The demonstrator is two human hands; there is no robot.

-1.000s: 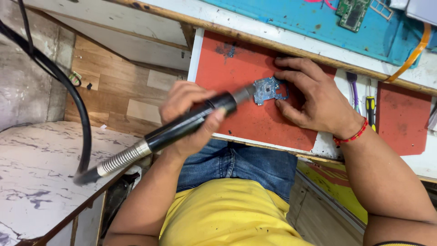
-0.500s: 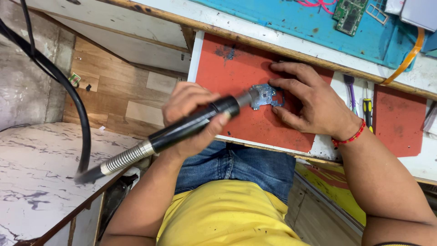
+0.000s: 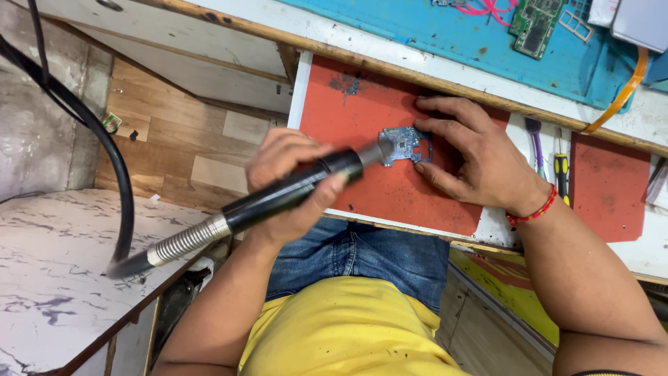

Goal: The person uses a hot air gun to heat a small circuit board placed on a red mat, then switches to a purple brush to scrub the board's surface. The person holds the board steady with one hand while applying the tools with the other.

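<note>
My left hand (image 3: 282, 167) is closed around a black hot-air wand (image 3: 278, 198) with a metal spring collar and a thick black hose (image 3: 115, 167). The wand's metal tip rests at the left edge of a small blue circuit board (image 3: 403, 143). The board lies on a red mat (image 3: 348, 118) on a pulled-out shelf. My right hand (image 3: 473, 157), with a red thread at the wrist, has its fingers spread around the board's right side and pins it to the mat.
A purple-handled tool (image 3: 534, 143) and a yellow-and-black screwdriver (image 3: 561, 170) lie right of my right hand, beside a second red mat (image 3: 605, 188). Above is a blue work mat (image 3: 452, 35) with a green circuit board (image 3: 532, 24). A marbled table (image 3: 49, 278) stands at the left.
The wand's tip stays at the blue board while my right hand's fingers shift slightly around it. The camera view has moved a little closer.
</note>
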